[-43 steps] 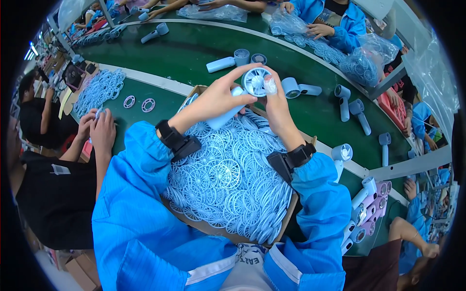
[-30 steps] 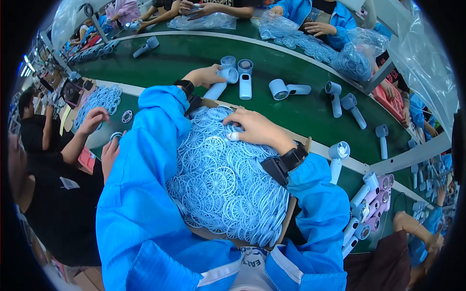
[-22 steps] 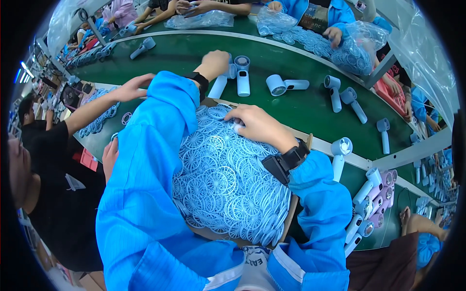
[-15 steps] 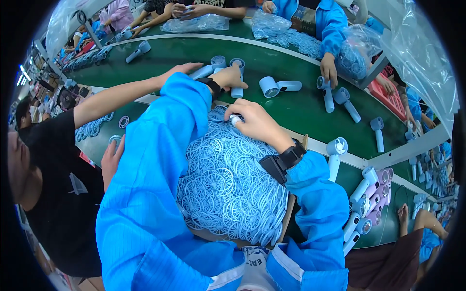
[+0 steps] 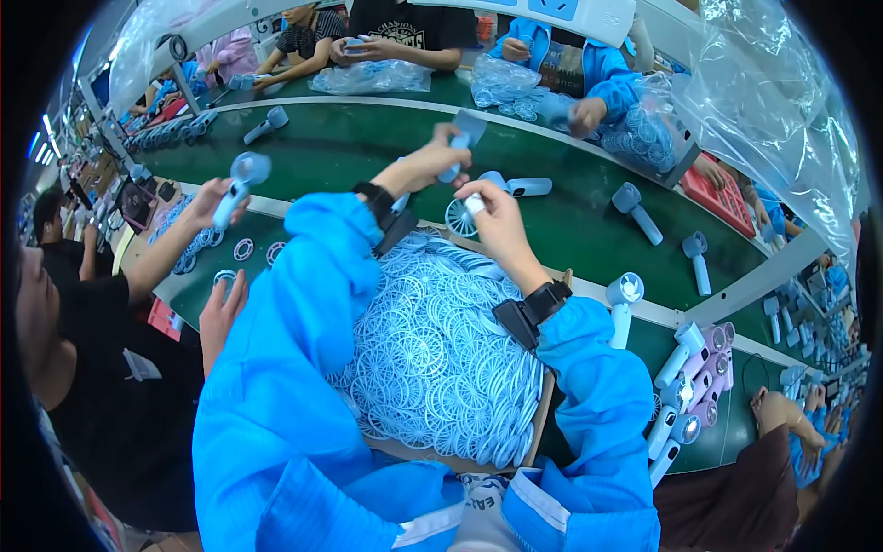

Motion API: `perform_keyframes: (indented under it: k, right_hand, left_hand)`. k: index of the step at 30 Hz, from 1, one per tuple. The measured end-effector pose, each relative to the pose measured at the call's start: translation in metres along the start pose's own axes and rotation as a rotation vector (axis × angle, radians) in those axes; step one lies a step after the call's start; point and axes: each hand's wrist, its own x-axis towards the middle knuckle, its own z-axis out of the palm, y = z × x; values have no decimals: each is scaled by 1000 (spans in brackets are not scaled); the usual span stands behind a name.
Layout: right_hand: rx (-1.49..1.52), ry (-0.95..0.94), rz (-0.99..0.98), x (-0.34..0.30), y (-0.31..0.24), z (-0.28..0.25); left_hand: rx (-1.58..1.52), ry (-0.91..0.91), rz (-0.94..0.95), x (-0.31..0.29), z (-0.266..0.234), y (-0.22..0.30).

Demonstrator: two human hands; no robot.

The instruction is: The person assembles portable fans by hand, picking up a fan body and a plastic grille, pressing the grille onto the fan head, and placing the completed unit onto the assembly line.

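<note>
My left hand (image 5: 425, 167) grips a light-blue handheld fan (image 5: 451, 166), raised over the green conveyor belt, its round head blurred. Close beside it, my right hand (image 5: 498, 225) is closed on a round, spoked light-blue fan grille (image 5: 459, 219), held just past the far edge of the carton. Something white (image 5: 475, 204) shows at the right fingertips; I cannot tell whether it is a finger cover. Between my forearms sits an open cardboard carton (image 5: 537, 440) heaped with similar grilles (image 5: 432, 350). Another light-blue fan (image 5: 529, 187) lies on the belt behind my right hand.
At left, a co-worker's hand (image 5: 207, 204) holds up a fan (image 5: 241, 184). Across the green belt (image 5: 349, 152), people handle parts beside plastic bags (image 5: 372, 77). Blue and pink fans (image 5: 694, 377) lie stacked at right, near a standing fan (image 5: 624, 299). A metal frame post (image 5: 745, 281) stands beyond.
My left hand has lifted a fan off the belt. The right hand has moved up and right from the carton with a grille. The left co-worker has drawn a fan back.
</note>
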Motion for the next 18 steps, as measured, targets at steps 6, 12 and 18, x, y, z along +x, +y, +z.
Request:
perform_keyframes:
  k: [6,12,18]
  right_hand:
    - [530,293,276,6,-28,-2]
    - [571,462,169,7,-40,3]
    - [423,474,0,8,-38,7]
  left_hand:
    - [-698,-250,122,-74,-16,15]
    - [-381,-31,142,-81,0,9]
    - [-373,-6,322,-105,10,9]
